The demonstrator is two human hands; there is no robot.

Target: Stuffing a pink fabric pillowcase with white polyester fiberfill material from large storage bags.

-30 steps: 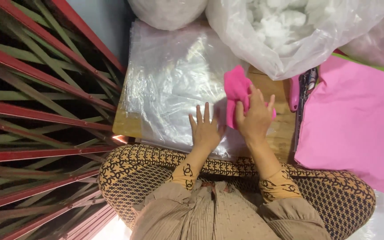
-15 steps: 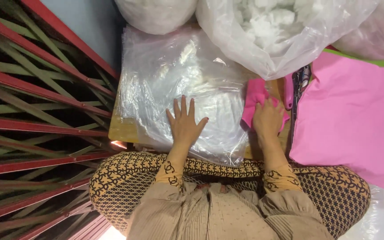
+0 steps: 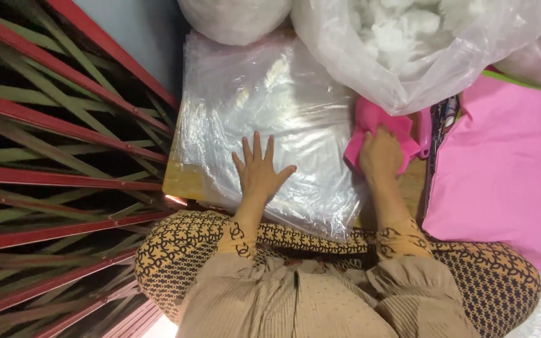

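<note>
Left hand (image 3: 260, 172): flat, fingers spread open, pressed on the plastic sheets (image 3: 270, 119).
Right hand (image 3: 381, 156): closed on the pink cloth (image 3: 370, 122).
Plastic sheets: stacked on the desk (image 3: 180, 181), long axis running away from the person.

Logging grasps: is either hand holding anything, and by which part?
Right hand grips the small pink cloth at its near edge; left hand lies flat on the clear plastic sheets, holding nothing.
</note>
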